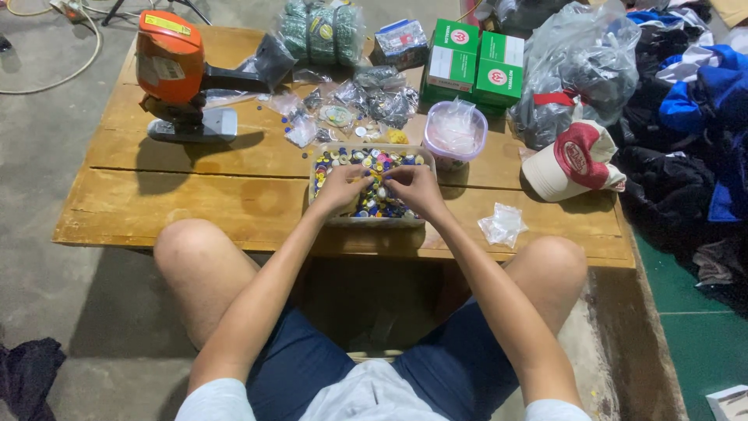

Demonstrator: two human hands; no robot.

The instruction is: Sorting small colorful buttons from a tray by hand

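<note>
A clear plastic tray [315, 167] full of several small colourful buttons sits on a low wooden table [195, 203] in front of me. Both hands reach into it. My left hand [343, 187] rests on the buttons at the tray's left half, fingers curled and pinching. My right hand [414, 187] is over the right half, fingertips drawn together towards the left hand. Whether either hand pinches a button is hidden by the fingers. My bare knees flank the table's near edge.
An orange machine [170, 70] stands at the table's back left. Behind the tray lie small plastic bags [366, 97], green boxes [471, 62], a clear tub [455, 132], a red-and-white cap [575, 160] and a crumpled bag [502, 224]. Clothes [693, 117] pile at the right.
</note>
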